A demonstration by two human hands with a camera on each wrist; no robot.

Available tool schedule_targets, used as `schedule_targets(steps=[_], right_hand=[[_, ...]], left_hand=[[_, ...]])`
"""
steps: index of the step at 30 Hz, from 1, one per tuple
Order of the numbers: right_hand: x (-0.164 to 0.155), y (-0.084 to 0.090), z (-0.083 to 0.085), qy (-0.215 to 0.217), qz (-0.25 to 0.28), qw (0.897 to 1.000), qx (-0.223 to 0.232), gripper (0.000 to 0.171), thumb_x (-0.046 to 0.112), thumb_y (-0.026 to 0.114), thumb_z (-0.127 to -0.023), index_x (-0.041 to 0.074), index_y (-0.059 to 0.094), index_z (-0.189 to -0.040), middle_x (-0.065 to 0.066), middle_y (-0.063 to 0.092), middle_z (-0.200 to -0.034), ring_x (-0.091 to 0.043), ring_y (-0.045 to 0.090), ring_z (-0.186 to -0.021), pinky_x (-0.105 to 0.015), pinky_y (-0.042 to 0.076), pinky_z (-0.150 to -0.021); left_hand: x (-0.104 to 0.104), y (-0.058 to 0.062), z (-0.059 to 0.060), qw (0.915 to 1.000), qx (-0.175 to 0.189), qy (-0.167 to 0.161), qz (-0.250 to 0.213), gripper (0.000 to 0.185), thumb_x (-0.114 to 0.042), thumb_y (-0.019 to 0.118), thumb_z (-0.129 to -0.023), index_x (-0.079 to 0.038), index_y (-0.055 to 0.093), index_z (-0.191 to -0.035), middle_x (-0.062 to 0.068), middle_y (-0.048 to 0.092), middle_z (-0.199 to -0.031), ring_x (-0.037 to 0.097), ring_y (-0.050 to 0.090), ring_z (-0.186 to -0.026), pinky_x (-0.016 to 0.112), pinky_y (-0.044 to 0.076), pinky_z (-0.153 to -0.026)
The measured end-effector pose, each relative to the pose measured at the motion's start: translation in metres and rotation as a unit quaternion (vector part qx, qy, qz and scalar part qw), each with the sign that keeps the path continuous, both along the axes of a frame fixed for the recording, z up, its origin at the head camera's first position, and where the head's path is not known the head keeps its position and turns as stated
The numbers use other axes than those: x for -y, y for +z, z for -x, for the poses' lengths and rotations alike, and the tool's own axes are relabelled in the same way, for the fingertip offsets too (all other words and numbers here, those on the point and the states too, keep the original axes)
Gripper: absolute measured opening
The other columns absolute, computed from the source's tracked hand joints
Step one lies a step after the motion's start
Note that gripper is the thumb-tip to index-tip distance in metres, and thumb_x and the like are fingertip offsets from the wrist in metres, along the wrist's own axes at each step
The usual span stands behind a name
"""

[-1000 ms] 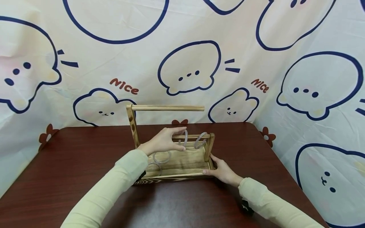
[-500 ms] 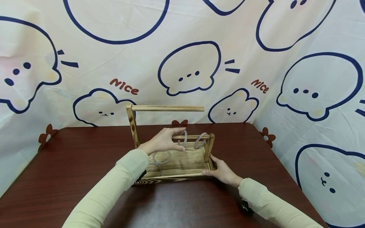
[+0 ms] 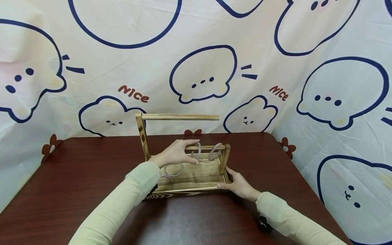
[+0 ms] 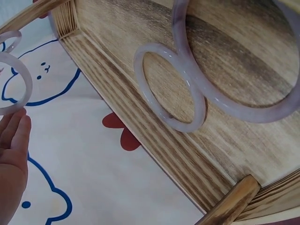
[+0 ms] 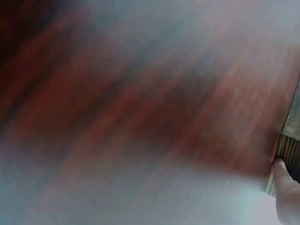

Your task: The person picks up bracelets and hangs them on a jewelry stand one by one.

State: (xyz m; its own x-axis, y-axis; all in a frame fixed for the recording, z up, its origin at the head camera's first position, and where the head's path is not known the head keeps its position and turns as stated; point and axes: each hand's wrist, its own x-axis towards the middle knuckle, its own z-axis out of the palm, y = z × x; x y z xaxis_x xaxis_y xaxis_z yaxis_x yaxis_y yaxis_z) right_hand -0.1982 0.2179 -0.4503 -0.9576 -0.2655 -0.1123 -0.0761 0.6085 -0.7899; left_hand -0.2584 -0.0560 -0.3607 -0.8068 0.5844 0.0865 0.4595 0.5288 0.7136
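My left hand (image 3: pixel 174 153) pinches a pale, translucent bangle (image 3: pixel 200 149) between thumb and fingertips, at the lower rod (image 3: pixel 206 148) of a wooden display rack. Farther right, another bangle (image 3: pixel 210 155) hangs tilted on that rod, near the end post. Two more bangles, a smaller one (image 4: pixel 154 48) and a larger-looking one (image 4: pixel 243 115), lie on the tray floor in the left wrist view. At the rack's right end my right hand (image 3: pixel 240 184) grips the tray (image 3: pixel 203 175), thumb over the front rim. In the right wrist view just part of this hand (image 5: pixel 285 190) shows.
An upper rod (image 3: pixel 180 117) sticks out from the tall left post (image 3: pixel 143 136), its right end free. The rack stands on a dark red-brown table (image 3: pixel 199 217). Behind hangs a white cloth (image 3: pixel 202 30) with cartoon drawings.
My left hand has dipped very slightly with the pinched bangle. My right hand and the rack hold their place.
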Motion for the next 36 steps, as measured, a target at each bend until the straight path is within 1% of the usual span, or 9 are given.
schedule_targets(steps=[5, 9, 14, 16, 20, 23, 29, 33, 36], right_hand=[[0.001, 0.001, 0.0, -0.002, 0.0, 1.0, 0.0, 0.093, 0.034, 0.073, -0.076, -0.001, 0.021, -0.144, -0.018, 0.023, -0.149, -0.032, 0.021, -0.137, -0.05, 0.027, -0.106], [0.001, 0.002, -0.001, -0.003, -0.001, 1.0, 0.003, 0.093, 0.034, 0.073, -0.076, -0.001, 0.02, -0.144, -0.018, 0.023, -0.149, -0.032, 0.021, -0.137, -0.05, 0.028, -0.106], [0.001, 0.001, -0.001, -0.001, -0.001, 1.0, 0.004, 0.093, 0.034, 0.073, -0.076, -0.001, 0.02, -0.145, -0.018, 0.023, -0.149, -0.032, 0.022, -0.136, -0.05, 0.028, -0.106], [0.001, 0.001, 0.0, -0.002, 0.0, 1.0, 0.004, 0.093, 0.034, 0.073, -0.076, -0.001, 0.02, -0.145, -0.018, 0.023, -0.149, -0.032, 0.022, -0.136, -0.05, 0.029, -0.105], [0.001, 0.001, 0.0, -0.002, 0.0, 1.0, 0.003, 0.094, 0.035, 0.073, -0.076, -0.001, 0.02, -0.144, -0.018, 0.023, -0.149, -0.032, 0.022, -0.136, -0.049, 0.029, -0.105], [0.001, 0.002, 0.0, -0.001, -0.005, 1.0, 0.001, 0.094, 0.036, 0.073, -0.076, -0.001, 0.02, -0.145, -0.018, 0.022, -0.149, -0.032, 0.022, -0.136, -0.049, 0.029, -0.105], [0.001, 0.003, 0.0, 0.0, -0.003, 1.0, 0.0, 0.094, 0.035, 0.073, -0.076, -0.001, 0.02, -0.145, -0.017, 0.022, -0.149, -0.032, 0.022, -0.136, -0.049, 0.029, -0.105], [0.0, 0.001, 0.0, 0.0, -0.002, 1.0, 0.001, 0.095, 0.036, 0.073, -0.076, 0.0, 0.02, -0.145, -0.017, 0.022, -0.149, -0.032, 0.021, -0.137, -0.049, 0.029, -0.105], [0.0, 0.001, 0.0, 0.0, -0.001, 1.0, 0.003, 0.095, 0.037, 0.073, -0.075, -0.001, 0.02, -0.144, -0.017, 0.022, -0.149, -0.032, 0.021, -0.137, -0.05, 0.029, -0.105]], left_hand=[[0.001, 0.0, 0.001, 0.9999, -0.005, 0.003, 0.015, 0.086, -0.043, 0.078, -0.068, -0.02, 0.038, -0.141, 0.0, 0.054, -0.131, 0.015, 0.057, -0.112, 0.037, 0.043, -0.097], [0.001, 0.002, 0.001, 0.9996, -0.007, 0.008, 0.025, 0.088, -0.043, 0.079, -0.067, -0.019, 0.038, -0.141, 0.001, 0.053, -0.132, 0.017, 0.053, -0.118, 0.039, 0.041, -0.098], [0.002, 0.003, 0.0, 0.9997, -0.005, 0.011, 0.023, 0.088, -0.042, 0.08, -0.066, -0.019, 0.038, -0.141, 0.002, 0.045, -0.14, 0.02, 0.047, -0.124, 0.039, 0.041, -0.099], [0.002, 0.003, -0.001, 0.9998, -0.002, 0.01, 0.017, 0.086, -0.04, 0.08, -0.067, -0.02, 0.039, -0.14, 0.001, 0.044, -0.141, 0.019, 0.047, -0.123, 0.039, 0.041, -0.099], [0.003, 0.006, -0.003, 0.9999, -0.01, 0.008, 0.007, 0.08, -0.037, 0.078, -0.071, -0.02, 0.04, -0.14, 0.003, 0.044, -0.141, 0.021, 0.046, -0.125, 0.041, 0.039, -0.1], [0.005, 0.008, -0.005, 0.9994, -0.025, 0.021, 0.008, 0.077, -0.04, 0.075, -0.074, -0.021, 0.04, -0.14, 0.003, 0.043, -0.141, 0.021, 0.042, -0.128, 0.042, 0.038, -0.101], [0.012, 0.013, -0.01, 0.9989, -0.021, 0.033, -0.026, 0.066, -0.035, 0.067, -0.083, -0.019, 0.039, -0.14, 0.006, 0.041, -0.142, 0.022, 0.044, -0.127, 0.043, 0.037, -0.102], [0.018, 0.013, -0.019, 0.9971, -0.016, 0.053, -0.051, 0.058, -0.032, 0.064, -0.086, -0.018, 0.041, -0.139, 0.005, 0.042, -0.142, 0.024, 0.041, -0.129, 0.042, 0.036, -0.103], [0.023, 0.011, -0.027, 0.9948, -0.022, 0.069, -0.071, 0.053, -0.028, 0.062, -0.088, -0.017, 0.044, -0.137, 0.006, 0.043, -0.141, 0.027, 0.04, -0.129, 0.041, 0.034, -0.105]])
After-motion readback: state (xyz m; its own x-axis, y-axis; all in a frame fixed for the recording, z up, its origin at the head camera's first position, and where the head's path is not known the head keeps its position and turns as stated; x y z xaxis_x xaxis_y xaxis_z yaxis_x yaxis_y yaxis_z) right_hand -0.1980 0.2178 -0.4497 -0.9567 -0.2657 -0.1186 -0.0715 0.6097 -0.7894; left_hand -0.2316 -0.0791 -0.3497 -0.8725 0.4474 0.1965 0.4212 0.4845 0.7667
